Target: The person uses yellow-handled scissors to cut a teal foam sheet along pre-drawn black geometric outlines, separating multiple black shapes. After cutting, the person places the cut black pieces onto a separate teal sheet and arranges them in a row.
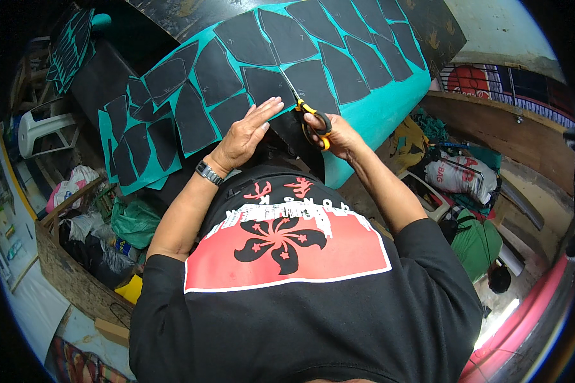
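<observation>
A long teal sheet (390,108) covered with black shaped panels (245,39) lies across the work surface and hangs down toward me. My right hand (338,135) grips scissors (305,106) by their black-and-yellow handles, with the blades pointing up and left over a black panel near the sheet's front edge. My left hand (244,133), wearing a metal wristwatch (209,172), is left of the scissors at the same edge. Its fingers are stretched out and held together, pointing toward the blades, and it holds nothing. Whether the blades are cutting material cannot be made out.
A dark table (437,25) shows beyond the sheet. At left are a white plastic chair (48,126), another teal piece with black panels (70,48) and several bags, including a green one (134,220). A white bag (460,175) and green bundle (476,246) lie at right.
</observation>
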{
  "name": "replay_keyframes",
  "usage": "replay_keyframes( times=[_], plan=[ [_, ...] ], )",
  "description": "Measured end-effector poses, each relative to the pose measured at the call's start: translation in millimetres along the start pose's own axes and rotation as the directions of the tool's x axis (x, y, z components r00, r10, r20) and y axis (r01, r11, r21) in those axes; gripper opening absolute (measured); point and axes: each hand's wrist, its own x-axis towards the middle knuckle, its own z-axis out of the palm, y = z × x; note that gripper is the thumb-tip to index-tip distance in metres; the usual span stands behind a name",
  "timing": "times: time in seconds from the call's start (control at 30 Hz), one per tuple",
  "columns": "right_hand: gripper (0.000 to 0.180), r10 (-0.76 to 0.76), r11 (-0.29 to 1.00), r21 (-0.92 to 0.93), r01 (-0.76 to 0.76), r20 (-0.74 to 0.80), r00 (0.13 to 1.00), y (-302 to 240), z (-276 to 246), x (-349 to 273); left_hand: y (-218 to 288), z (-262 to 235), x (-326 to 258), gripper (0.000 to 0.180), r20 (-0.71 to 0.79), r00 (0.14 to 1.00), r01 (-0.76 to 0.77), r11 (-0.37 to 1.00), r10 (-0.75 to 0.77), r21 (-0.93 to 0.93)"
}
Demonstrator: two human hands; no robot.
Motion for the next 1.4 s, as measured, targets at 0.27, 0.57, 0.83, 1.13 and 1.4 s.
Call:
replay_keyframes(
  times=[0.27, 0.57, 0.83, 1.13, 1.4],
  plan=[
    [0.05, 0.047, 0.985, 0.161, -0.065, 0.112, 0.993, -6, 13, -8, 10, -5, -3, 0.045, -0.196, 0.981, -0.043, 0.988, 0.014, -0.146],
    [0.051, 0.012, 0.994, 0.11, -0.021, 0.085, 0.996, -14, 11, 3, 17, -9, -7, 0.048, -0.194, 0.98, -0.076, 0.99, 0.051, -0.121],
    [0.055, 0.014, 0.985, 0.171, -0.035, 0.123, 0.992, -17, 24, 1, 20, -2, -7, 0.048, -0.209, 0.976, -0.094, 0.988, 0.067, -0.12],
    [0.048, -0.093, 0.984, 0.164, 0.076, 0.1, 0.991, -14, 39, 20, 21, -6, -16, 0.049, -0.273, 0.962, -0.066, 0.983, 0.017, -0.171],
    [0.069, -0.162, 0.891, 0.451, 0.052, 0.208, 0.965, 5, 52, 31, 21, -6, -16, 0.046, -0.294, 0.956, -0.077, 0.972, 0.009, -0.222]
  ],
)
